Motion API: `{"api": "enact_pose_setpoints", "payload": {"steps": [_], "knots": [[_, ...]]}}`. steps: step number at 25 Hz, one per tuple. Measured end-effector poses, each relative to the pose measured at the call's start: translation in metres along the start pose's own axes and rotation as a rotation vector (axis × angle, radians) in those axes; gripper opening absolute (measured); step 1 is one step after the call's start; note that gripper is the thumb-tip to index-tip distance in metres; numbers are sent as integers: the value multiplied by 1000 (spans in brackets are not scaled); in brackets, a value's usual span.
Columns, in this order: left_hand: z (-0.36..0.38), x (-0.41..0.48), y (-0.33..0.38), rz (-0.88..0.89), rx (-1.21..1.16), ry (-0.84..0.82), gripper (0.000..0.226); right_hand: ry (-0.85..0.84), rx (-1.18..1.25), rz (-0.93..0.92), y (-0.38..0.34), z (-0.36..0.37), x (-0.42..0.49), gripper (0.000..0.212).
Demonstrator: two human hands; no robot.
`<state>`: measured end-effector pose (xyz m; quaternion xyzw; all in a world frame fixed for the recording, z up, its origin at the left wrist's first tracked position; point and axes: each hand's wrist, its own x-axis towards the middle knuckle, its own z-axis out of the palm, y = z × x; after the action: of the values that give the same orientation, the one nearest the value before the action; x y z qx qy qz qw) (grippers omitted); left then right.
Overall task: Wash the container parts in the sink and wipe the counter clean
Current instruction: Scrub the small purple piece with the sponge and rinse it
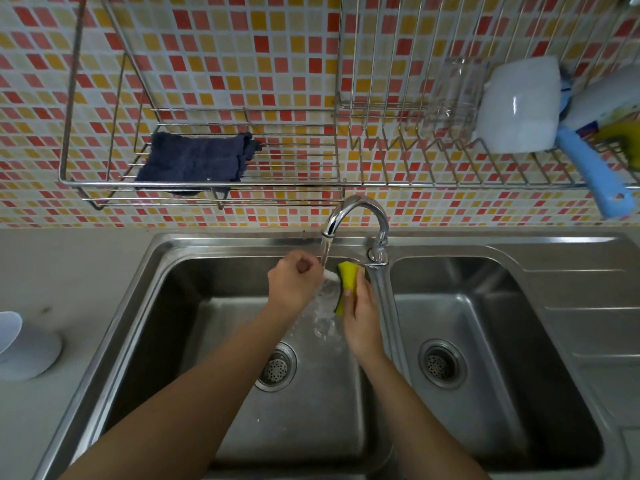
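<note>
Water runs from the chrome faucet (356,213) into the left basin of the steel double sink (166,306). My left hand (294,284) is closed around a small white container part (330,274) held under the stream; most of the part is hidden by my fingers. My right hand (362,315) grips a yellow sponge with a dark green back (347,284), pressed against the part's right side. A white lid-like part (29,351) lies on the counter at the far left.
A dark blue cloth (194,161) lies in the wire wall rack (104,183). The right-hand dish rack holds a clear glass (453,95), a white bowl (519,105) and a blue-handled tool (595,174). The right basin (485,313) and the drainboard (588,306) hold nothing.
</note>
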<state>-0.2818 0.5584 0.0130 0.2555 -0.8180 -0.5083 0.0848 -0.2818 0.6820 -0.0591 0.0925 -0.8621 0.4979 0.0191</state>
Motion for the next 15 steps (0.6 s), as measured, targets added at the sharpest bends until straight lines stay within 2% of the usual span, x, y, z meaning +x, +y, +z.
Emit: {"api": "enact_pose_setpoints", "payload": {"steps": [3, 6, 8, 11, 15], "knots": [[2, 0, 2, -297, -371, -136, 13, 8, -40, -93, -5, -2, 2, 58], [-4, -4, 10, -581, -658, -260, 19, 63, 2, -94, -4, -9, 9, 60], [-9, -2, 12, -712, -818, -348, 21, -7, -24, -178, -6, -11, 11, 59], [-15, 2, 9, -808, -924, -404, 27, 8, 31, -174, -4, -9, 14, 56], [-20, 2, 9, -794, -915, -431, 27, 10, 53, -244, -1, -6, 15, 53]]}}
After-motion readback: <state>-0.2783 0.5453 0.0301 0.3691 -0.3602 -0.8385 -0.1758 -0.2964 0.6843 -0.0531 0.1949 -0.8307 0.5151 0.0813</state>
